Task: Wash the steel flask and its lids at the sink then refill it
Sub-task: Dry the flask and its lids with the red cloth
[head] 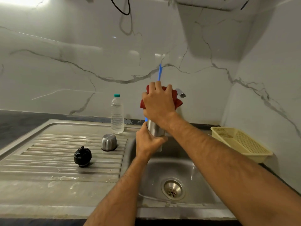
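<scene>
Right hand (158, 103) around red cloth (177, 99)

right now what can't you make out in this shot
Head view only:
- Flask mouth: hidden by the right hand and red cloth.
- Blue stick: its lower part is behind that hand, so its head and how far it goes in are unseen.
- Tap: mostly behind the cloth; no running water can be made out.
- Flask base: covered by the left hand.

One flask (154, 130) – two lids (108, 142) (82, 156) – one bottle (117, 114), one basket (241, 142).
</scene>
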